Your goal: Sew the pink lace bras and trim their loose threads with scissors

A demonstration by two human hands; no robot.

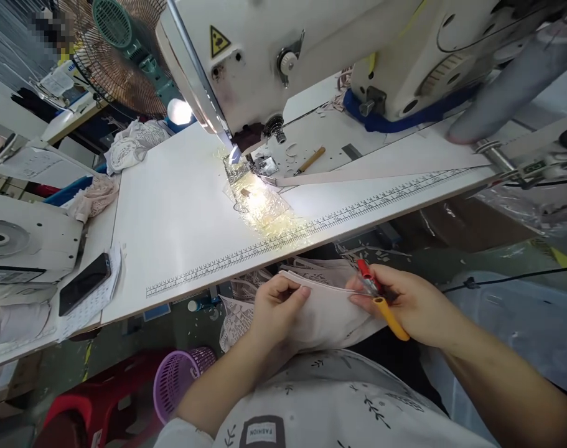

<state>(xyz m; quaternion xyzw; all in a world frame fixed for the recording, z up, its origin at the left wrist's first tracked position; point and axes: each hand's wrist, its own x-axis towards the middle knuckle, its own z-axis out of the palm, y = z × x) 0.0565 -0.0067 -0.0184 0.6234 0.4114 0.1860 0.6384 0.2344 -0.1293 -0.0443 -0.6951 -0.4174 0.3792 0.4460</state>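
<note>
My left hand (pixel 274 311) pinches the upper edge of a pale pink fabric piece (pixel 327 317) between thumb and forefinger. This cloth hangs over my lap, below the table's front edge, with patterned lace (pixel 236 322) at its left side. In my right hand (pixel 416 305) is a pair of thread snips (pixel 391 318) with red and yellow grips. Their metal part lies close to the fabric's right edge, and those fingertips seem to touch the cloth too. Whether the blades are on a thread I cannot make out.
Above the white table (pixel 171 205) stands a sewing machine (pixel 255 68), its lamp lighting clear film (pixel 264 205) by the needle. A pale strip (pixel 358 173) runs rightward from there. A phone (pixel 84 283) lies left. Below are a purple basket (pixel 171 379) and red stool (pixel 96 392).
</note>
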